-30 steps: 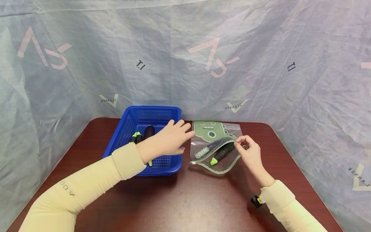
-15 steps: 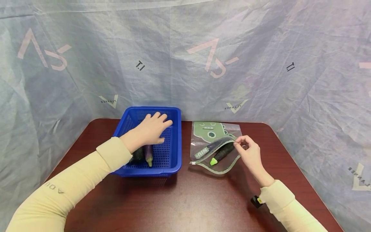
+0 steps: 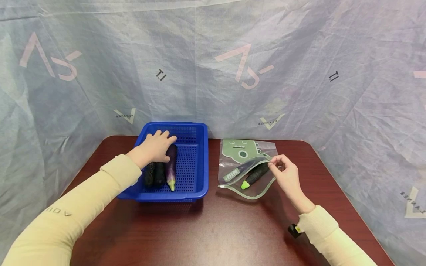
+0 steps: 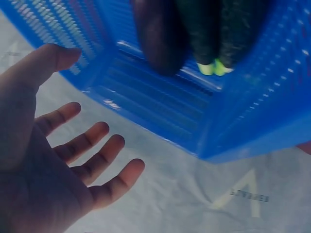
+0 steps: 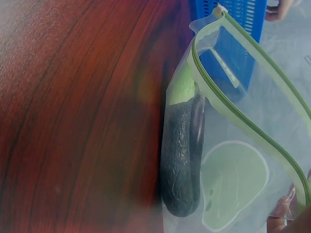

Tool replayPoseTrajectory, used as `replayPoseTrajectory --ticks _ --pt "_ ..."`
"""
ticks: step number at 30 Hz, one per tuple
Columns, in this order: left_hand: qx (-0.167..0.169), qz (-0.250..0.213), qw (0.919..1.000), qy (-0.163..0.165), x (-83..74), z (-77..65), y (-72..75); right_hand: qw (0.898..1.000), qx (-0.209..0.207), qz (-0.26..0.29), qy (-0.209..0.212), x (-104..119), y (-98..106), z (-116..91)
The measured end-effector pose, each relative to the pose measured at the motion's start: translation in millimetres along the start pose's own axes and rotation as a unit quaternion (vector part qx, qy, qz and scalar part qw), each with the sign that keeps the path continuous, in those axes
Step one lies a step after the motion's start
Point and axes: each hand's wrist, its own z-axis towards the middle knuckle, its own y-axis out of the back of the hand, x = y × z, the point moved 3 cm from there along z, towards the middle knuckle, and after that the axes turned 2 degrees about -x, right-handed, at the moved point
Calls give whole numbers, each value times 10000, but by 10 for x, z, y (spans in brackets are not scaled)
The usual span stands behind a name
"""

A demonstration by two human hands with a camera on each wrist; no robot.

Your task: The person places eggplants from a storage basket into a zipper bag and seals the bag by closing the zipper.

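Note:
My left hand (image 3: 154,147) hovers over the left part of the blue basket (image 3: 205,166), fingers spread and holding nothing. Below it lie a purple eggplant (image 3: 171,166) and two long, dark vegetables (image 3: 159,177), partly hidden by the hand. Their bright green ends show beside the eggplant (image 4: 160,39) in the left wrist view. My right hand (image 3: 286,175) pinches the upper right edge of a clear zip bag (image 3: 237,151) with a green cartoon print, its mouth parted. A dark, rough-skinned long vegetable (image 3: 257,175) with a light green end lies inside the bag.
The basket and bag sit side by side near the back of a reddish-brown table (image 3: 213,229). A grey printed cloth (image 3: 213,92) hangs close behind and on both sides. A small black device (image 3: 294,231) is at the right cuff.
My left hand has moved left from beside the bag, across the basket, to above the vegetables. The right hand and the bag have stayed in place.

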Motion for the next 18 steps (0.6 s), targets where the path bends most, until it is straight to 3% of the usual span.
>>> replayPoseTrajectory --ticks 9,13,18 --pt "667 -368 9962 428 144 27 -125 10000 -4 -17 36 -4 8 2" --pt "1037 -500 9904 761 171 25 -218 10000 -4 36 14 -39 6 10" --pt "1503 -541 9806 1132 171 -13 -344 10000 -23 55 -76 -262 -25 36"
